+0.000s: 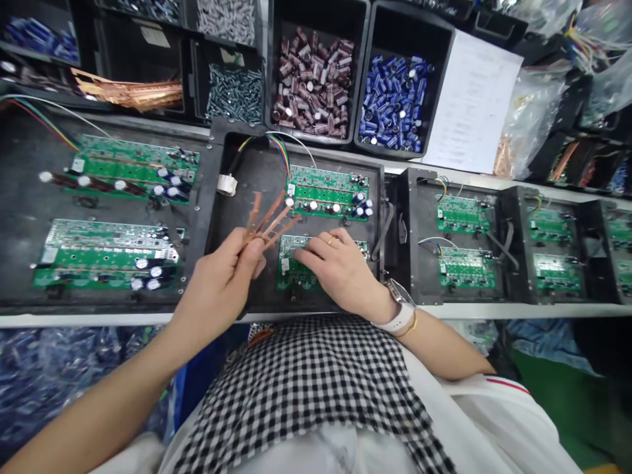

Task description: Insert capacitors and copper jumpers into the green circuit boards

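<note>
Loosely fanned strips could slip

Only the left hand (222, 280) pinches the copper strips (269, 220), fanned above the tray (247, 164); one could slide out onto the upper board (328, 192) and its capacitors. Fingers spread, the right hand (340, 266) presses flat on the lower board (296, 263), just beside the strips.

- Far in the middle, a black bin of brown capacitors (316, 79); just right of it, a bin of blue capacitors (395, 102).
- Left of these, a bin of screws (234, 92) and a pile of copper strips (133, 92).
- A white paper (471, 102) leans at the far right.
- On the left, a tray (29, 197) with two green boards (133, 168).
- On the right, smaller trays (419, 230) with boards.
</note>
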A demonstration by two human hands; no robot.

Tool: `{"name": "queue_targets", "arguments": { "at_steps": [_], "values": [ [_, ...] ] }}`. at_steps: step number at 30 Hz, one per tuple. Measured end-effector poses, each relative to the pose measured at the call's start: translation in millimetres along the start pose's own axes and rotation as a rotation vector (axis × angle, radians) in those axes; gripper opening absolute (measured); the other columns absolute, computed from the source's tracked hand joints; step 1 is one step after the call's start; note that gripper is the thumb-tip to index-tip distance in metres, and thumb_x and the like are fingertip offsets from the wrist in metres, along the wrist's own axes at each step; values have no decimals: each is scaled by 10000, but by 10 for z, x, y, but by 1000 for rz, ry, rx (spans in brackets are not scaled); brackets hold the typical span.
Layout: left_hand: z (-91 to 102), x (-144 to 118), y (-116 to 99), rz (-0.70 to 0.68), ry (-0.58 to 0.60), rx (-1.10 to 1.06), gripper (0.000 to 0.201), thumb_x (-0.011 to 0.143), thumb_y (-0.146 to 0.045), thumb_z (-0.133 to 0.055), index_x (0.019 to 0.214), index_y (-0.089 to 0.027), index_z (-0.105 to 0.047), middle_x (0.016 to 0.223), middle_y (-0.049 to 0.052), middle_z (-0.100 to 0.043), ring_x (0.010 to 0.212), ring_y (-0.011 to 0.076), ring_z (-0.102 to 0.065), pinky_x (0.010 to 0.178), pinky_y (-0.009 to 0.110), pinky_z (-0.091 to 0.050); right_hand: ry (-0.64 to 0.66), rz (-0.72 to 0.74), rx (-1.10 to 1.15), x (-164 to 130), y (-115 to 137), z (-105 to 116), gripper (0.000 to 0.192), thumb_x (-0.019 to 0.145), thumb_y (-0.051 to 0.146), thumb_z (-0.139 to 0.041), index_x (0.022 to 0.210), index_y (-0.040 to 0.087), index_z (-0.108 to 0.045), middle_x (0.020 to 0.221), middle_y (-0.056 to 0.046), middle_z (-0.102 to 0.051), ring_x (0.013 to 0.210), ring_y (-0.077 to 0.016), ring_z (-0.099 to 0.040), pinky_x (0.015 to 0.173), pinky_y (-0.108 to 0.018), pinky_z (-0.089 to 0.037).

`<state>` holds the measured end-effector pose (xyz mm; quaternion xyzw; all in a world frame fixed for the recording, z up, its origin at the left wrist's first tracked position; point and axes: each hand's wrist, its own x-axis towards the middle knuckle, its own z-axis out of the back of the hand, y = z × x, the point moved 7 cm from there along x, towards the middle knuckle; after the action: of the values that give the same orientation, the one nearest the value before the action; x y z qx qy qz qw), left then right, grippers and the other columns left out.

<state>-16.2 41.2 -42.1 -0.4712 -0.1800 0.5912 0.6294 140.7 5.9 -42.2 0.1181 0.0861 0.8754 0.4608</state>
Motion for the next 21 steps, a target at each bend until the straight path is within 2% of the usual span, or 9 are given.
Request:
{"name": "queue_targets", "arguments": {
  "at_steps": [3,8,12,14,17,19,21],
  "values": [
    [-13,-43,-48,-27,7,124,241,973,-399,-420,862,-214,-527,642,-25,-586,553,129,-525,539,228,-379,-11,15,-36,20,14,-44,262,965,82,-418,985,191,-656,896,-53,-633,888,-215,-479,863,-384,-342],
    [12,-58,-83,-51,-9,105,243,974,-409,-423,824,-228,-483,614,-33,-574,520,137,-492,535,239,-358,-21,-20,-35,-15,-57,-96,287,983,110,-406,981,207,-676,872,-52,-631,869,-214,-453,835,-379,-327],
    [-9,-84,-99,-80,-2,125,231,983,-374,-417,804,-231,-451,621,-35,-582,507,131,-483,531,244,-343,7,-53,29,-46,-79,-59,263,976,125,-455,990,218,-701,925,-58,-641,914,-215,-488,872,-402,-352],
    [-44,-122,-121,-87,-15,90,223,987,-376,-417,817,-234,-442,616,-37,-574,516,133,-493,528,242,-348,-34,-131,198,-56,-93,41,184,965,182,-534,1022,221,-705,1000,-62,-641,968,-212,-527,886,-404,-393],
    [-169,-198,-179,-111,4,-9,184,988,-381,-423,878,-237,-459,615,-42,-569,509,133,-512,518,236,-376,-283,-269,665,-86,-121,274,139,914,267,-654,1042,222,-685,1074,-50,-626,1055,-188,-584,934,-374,-468],
    [-267,-234,-210,-127,49,-72,164,984,-374,-441,911,-231,-476,661,-32,-611,508,128,-545,534,235,-423,-460,-322,951,-135,-131,385,79,920,253,-644,993,230,-662,1088,-38,-623,1089,-173,-610,961,-365,-501],
    [-289,-240,-210,-136,53,-142,164,984,-382,-455,961,-224,-495,800,3,-680,587,137,-619,587,243,-484,-554,-356,1087,-203,-131,442,63,963,234,-565,977,241,-627,1082,-33,-626,1029,-160,-647,915,-362,-540]
  ]
}}
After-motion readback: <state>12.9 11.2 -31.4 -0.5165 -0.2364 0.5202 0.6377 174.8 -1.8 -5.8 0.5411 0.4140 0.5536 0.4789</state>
